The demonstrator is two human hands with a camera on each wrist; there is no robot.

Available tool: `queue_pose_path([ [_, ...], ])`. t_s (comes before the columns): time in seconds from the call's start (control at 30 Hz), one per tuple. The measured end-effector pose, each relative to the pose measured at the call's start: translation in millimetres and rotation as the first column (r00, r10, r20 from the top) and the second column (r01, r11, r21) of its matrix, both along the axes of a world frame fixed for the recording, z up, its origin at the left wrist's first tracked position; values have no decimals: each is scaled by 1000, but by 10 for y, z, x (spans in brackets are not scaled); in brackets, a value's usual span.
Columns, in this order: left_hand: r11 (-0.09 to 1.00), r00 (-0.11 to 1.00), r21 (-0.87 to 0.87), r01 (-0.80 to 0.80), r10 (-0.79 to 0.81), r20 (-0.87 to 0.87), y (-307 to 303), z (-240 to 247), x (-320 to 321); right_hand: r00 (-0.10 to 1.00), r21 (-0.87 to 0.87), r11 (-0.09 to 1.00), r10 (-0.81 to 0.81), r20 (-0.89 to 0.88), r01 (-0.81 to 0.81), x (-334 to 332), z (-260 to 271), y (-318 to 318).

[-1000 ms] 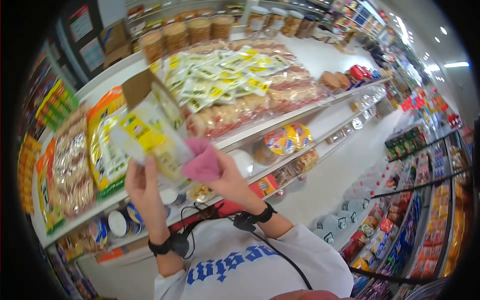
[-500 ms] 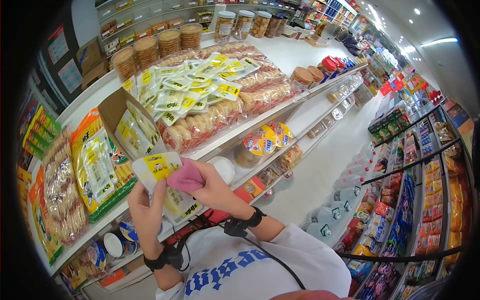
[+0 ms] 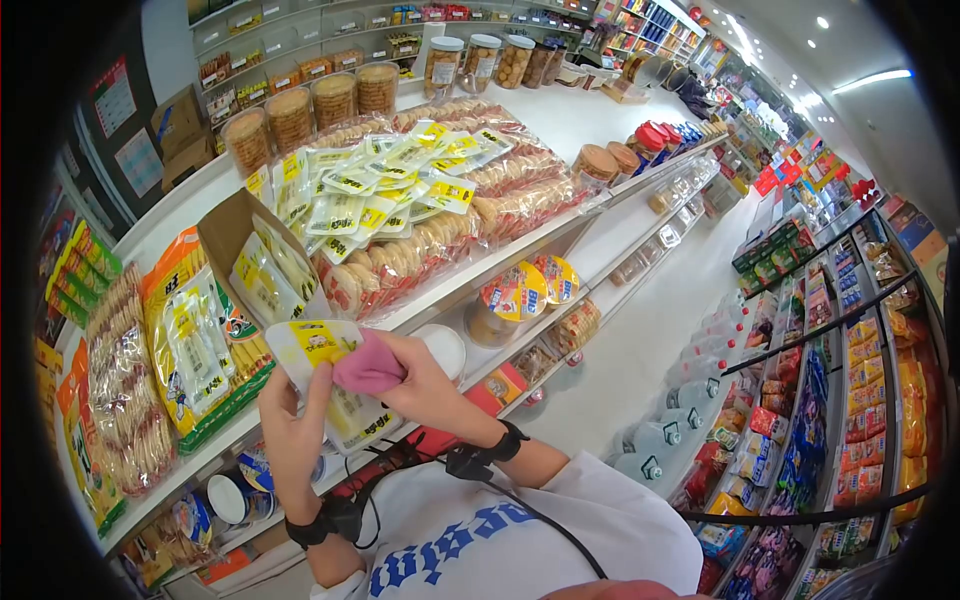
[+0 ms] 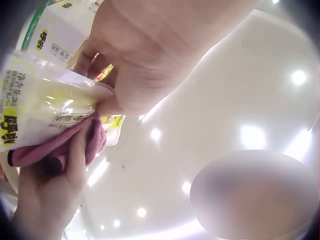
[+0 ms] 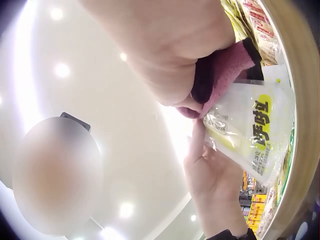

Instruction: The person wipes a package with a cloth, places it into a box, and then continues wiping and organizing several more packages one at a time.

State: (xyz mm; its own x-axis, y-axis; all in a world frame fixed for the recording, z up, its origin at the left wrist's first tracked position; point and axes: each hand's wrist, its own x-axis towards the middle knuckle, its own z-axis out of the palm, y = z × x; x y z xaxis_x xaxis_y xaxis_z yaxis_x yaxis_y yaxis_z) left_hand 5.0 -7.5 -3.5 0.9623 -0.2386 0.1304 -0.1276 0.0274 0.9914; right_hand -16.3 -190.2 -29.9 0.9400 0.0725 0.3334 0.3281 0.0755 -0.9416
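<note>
A white-and-yellow snack packet (image 3: 352, 422) with a clear window is held in front of the shelf. My left hand (image 3: 290, 415) pinches it at the left edge, thumb on the printed face. In my right hand (image 3: 428, 388) is a folded pink cloth (image 3: 368, 364), which lies against the packet's face. Dark trim shows on the cloth (image 5: 227, 67) in the right wrist view. Just beyond the packet, an open cardboard box (image 3: 222, 238) holds several similar packets (image 3: 268, 272). More of them form a loose pile (image 3: 380, 185) on bagged round crackers (image 3: 405, 252).
Orange-and-green snack bags (image 3: 180, 385) lie left of the box. Clear tubs of biscuits (image 3: 290, 118) stand behind the pile. Below the counter edge, a lower shelf carries instant-noodle tubs (image 3: 515, 295). Across the aisle floor (image 3: 625, 345) runs a rack of packaged snacks (image 3: 790, 440).
Both hands brought the packet and cloth down, away from the box and closer to my body. Over the last half second, they have barely moved. The head view has shifted slightly.
</note>
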Motion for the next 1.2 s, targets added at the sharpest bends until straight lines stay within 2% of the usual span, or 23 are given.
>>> queue_pose_path([
  [0.1, 999, 1000, -38, 5, -4, 10, 36, -87, 2, 986, 153, 988, -3, -165, 28, -1, -49, 28],
  [0.2, 992, 990, 26, -120, 118, 77, 44, -154, -14, 993, 272, 959, -47, -109, 75, 7, 65, 47],
  [0.3, 991, 991, 67, -116, 112, 72, 32, -128, -12, 992, 182, 983, 50, -118, -28, 22, -32, 15],
  [0.4, 981, 975, 128, -147, 121, 188, -18, -98, -14, 994, 100, 993, 63, -88, -55, 64, -140, 9],
  [0.5, 993, 987, 84, -80, 68, 143, -17, -109, -1, 997, -24, 997, -69, -14, 69, -12, -17, 16],
  [0.6, 1000, 998, 2, -21, 21, 63, -33, -60, -20, 992, -39, 994, -101, 80, 104, -1, 15, 39],
  [0.73, 988, 995, -130, -88, 82, -53, -113, -218, -66, 991, 136, 989, -44, -130, 61, -14, -24, 65],
  [0.8, 966, 986, -194, -169, 163, -47, -179, -250, -78, 982, 246, 963, -70, -173, 112, -50, 65, 110],
  [0.87, 908, 965, -342, -242, 189, -182, -145, -246, -44, 939, 312, 912, -172, -297, 266, -70, 51, 136],
  [0.9, 868, 949, -408, -284, 193, -250, -138, -222, -33, 942, 308, 903, -232, -241, 301, -69, 60, 142],
  [0.93, 846, 959, -470, -251, 152, -238, -147, -182, -38, 939, 303, 891, -293, -183, 337, -67, 70, 147],
  [1.0, 789, 976, -586, -182, 73, -205, -178, -80, -52, 900, 234, 908, -392, 191, 347, -42, 149, 159],
  [1.1, 766, 968, -643, 3, -163, -190, -183, -270, -58, 877, -120, 946, -224, 426, 300, 18, 233, 177],
  [1.2, 660, 967, -746, -92, -119, -225, -378, -137, -140, 830, -414, 798, -182, 527, 438, 21, 257, 287],
])
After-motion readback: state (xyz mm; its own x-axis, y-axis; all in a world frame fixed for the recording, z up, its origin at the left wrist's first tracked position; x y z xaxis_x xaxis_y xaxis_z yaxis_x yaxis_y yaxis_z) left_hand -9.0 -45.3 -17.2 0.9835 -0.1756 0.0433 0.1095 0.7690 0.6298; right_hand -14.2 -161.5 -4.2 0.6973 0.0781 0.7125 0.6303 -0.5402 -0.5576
